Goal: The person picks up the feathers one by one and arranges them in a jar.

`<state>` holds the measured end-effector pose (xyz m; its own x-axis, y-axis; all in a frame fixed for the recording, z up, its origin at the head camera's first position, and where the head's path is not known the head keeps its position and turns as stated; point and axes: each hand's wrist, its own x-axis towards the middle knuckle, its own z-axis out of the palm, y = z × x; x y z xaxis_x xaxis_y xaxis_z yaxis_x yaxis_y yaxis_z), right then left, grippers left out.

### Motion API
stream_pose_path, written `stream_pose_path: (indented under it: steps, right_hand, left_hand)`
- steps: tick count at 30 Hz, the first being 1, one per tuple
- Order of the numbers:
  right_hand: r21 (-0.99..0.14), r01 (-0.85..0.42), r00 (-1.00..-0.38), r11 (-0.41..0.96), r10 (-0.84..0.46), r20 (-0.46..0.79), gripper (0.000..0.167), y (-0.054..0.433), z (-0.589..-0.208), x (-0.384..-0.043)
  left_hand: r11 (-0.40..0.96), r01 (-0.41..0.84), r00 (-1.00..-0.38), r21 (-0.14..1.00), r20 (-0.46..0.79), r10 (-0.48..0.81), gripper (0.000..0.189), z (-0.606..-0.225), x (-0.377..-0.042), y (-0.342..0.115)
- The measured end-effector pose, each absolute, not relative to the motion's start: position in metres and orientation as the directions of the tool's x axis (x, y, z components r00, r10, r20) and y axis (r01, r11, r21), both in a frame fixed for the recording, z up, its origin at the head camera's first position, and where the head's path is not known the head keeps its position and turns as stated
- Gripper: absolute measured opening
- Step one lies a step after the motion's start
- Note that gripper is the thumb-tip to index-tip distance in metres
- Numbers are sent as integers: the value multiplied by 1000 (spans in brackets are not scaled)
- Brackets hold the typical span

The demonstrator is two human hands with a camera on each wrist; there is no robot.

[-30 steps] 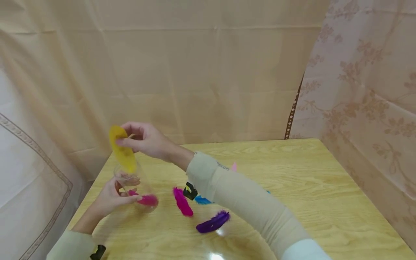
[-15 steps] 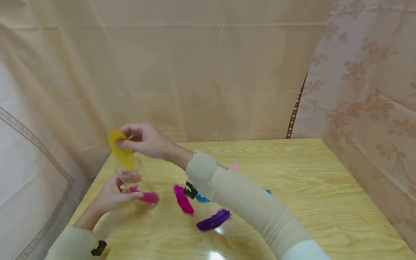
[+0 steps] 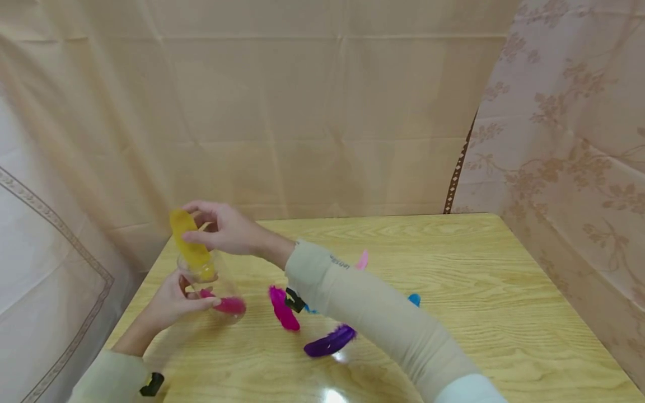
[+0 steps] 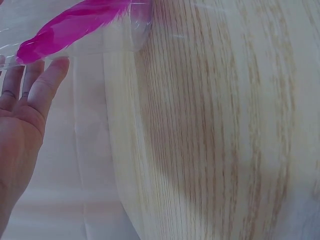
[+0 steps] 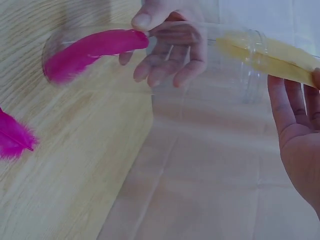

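A clear plastic jar [image 5: 175, 95] leans at a tilt over the left part of the table, its mouth toward the back left. My left hand [image 3: 171, 302] grips it around the side, with fingers seen through the wall in the right wrist view. Inside, near the bottom, lies a magenta feather [image 5: 90, 55]. Between thumb and fingers, my right hand [image 3: 227, 229] pinches a yellow feather [image 3: 186, 238]. The lower end of this feather is through the jar's mouth, while its upper part sticks out above the rim.
On the wooden table [image 3: 453, 347] lie another magenta feather [image 3: 284, 309], a purple feather [image 3: 327, 342], a pink feather [image 3: 363, 259] and a blue feather [image 3: 414, 299]. More blue shows beside the right sleeve, which partly covers it. Curtains hang behind and at both sides.
My right hand has moved slightly down, and the yellow feather's lower end has gone deeper into the jar. The left hand and jar have stayed almost still.
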<state>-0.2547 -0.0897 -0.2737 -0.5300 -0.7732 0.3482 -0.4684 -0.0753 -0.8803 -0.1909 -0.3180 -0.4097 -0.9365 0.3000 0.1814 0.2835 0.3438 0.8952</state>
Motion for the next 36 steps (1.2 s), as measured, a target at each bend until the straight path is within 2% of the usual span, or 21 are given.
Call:
stream_pose_path:
  steps: [3, 7, 12, 17, 23, 28, 36]
  right_hand:
    - [-833, -546, -482, -95, -777, 404, 49, -91, -275, -255]
    - [-797, -596, -451, -98, -781, 433, 45, -93, -277, -255]
    - [-826, -555, -470, -94, -784, 405, 30, -94, -279, -254]
    - [-832, -553, -499, -46, -781, 375, 23, -94, -279, -254]
    - [-838, -546, -521, 2, -784, 338, 21, -93, -279, -255]
    - [-846, -532, -517, -10, -788, 334, 22, -93, -279, -255]
    - [-889, -456, -525, -40, -794, 306, 22, -92, -279, -255]
  left_hand:
    - [328, 284, -934, 901, 183, 306, 60, -410, -191, -318]
    - [318, 281, -933, 905, 180, 311, 60, -409, -190, -319]
    - [315, 281, -931, 907, 179, 317, 61, -408, -191, -319]
    - [319, 276, -934, 907, 174, 312, 60, -409, -191, -319]
    - [317, 276, -934, 907, 175, 310, 61, -409, -191, -318]
    - [335, 280, -937, 900, 180, 299, 54, -409, -191, -318]
    - [345, 324, -929, 881, 227, 293, 63, -411, -192, -318]
